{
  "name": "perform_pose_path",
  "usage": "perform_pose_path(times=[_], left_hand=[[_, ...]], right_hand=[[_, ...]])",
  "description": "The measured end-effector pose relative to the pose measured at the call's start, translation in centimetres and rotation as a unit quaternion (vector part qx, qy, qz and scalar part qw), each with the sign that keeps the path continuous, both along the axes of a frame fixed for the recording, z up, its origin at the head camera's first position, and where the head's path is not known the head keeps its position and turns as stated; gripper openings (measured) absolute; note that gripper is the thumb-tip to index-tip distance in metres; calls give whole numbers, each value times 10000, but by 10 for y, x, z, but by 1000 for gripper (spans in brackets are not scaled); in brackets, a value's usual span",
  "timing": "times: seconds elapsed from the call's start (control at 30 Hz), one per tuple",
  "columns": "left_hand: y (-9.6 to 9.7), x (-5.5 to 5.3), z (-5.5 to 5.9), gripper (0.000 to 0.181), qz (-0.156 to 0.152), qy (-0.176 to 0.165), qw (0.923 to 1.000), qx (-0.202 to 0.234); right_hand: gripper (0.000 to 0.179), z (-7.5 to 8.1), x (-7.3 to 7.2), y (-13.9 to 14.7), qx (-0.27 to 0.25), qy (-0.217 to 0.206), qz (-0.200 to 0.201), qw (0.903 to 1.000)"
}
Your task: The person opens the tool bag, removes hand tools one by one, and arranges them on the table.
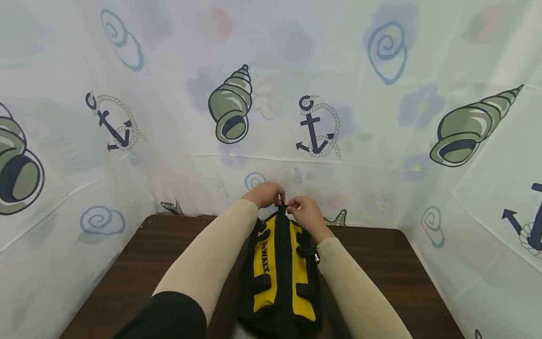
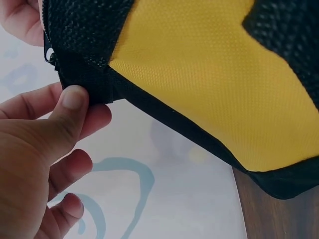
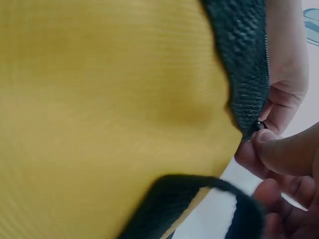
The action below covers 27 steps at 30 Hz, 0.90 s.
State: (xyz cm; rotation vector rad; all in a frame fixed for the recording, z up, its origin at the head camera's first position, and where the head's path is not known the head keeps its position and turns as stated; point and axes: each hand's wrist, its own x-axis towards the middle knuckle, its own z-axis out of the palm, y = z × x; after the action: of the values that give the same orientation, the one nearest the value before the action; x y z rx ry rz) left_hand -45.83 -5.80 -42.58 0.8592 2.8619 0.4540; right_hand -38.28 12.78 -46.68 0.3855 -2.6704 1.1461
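Note:
A yellow and black tool bag [image 1: 282, 273] lies lengthwise on the table, a black zipper strip running along its top. At its far end my left hand [image 1: 267, 194] pinches the black fabric tab [image 2: 87, 89] between thumb and index finger; its other fingers curl loosely below in the left wrist view. From the right, my right hand [image 1: 308, 214] pinches the small zipper pull [image 3: 259, 128] at the same end. In the left wrist view the zipper slider [image 2: 52, 57] sits close above the tab.
The brown wooden table [image 1: 178, 249] reaches back to a white curtain [image 1: 271, 47] printed with shells and anchors, which also hangs on both sides. A black strap loop [image 3: 164, 199] stands out from the bag's side near the right hand. A buckle [image 1: 311, 254] hangs by the right wrist.

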Motion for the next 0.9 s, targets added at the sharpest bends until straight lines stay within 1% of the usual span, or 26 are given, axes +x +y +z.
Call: perform_pose_path(times=[0.17,0.3,0.4,0.47,0.57,0.7,0.8,0.9], left_hand=[[4,-2,-4,17,44,94,9999,-65],[3,0,-2,18,6,133,9999,-92],[2,0,-3,16,-43,141,9998,-161],[1,0,-5,15,-40,119,9997,-210],[2,2,-5,15,-33,101,9997,-200],[3,3,-3,15,37,212,9997,-128],[4,5,-2,14,62,234,9996,-124],[4,5,-2,13,30,180,9995,-239]], right_hand=[[12,-5,6,0,72,375,-91,9992],[11,-4,15,-1,91,525,-22,9986],[10,-6,22,-1,118,614,39,9980],[9,-7,26,-1,166,642,58,9978],[9,-7,33,-2,342,706,48,9969],[8,-5,44,-1,520,798,42,9954],[8,-5,55,1,559,772,131,9954],[7,-9,65,1,553,770,217,9953]])
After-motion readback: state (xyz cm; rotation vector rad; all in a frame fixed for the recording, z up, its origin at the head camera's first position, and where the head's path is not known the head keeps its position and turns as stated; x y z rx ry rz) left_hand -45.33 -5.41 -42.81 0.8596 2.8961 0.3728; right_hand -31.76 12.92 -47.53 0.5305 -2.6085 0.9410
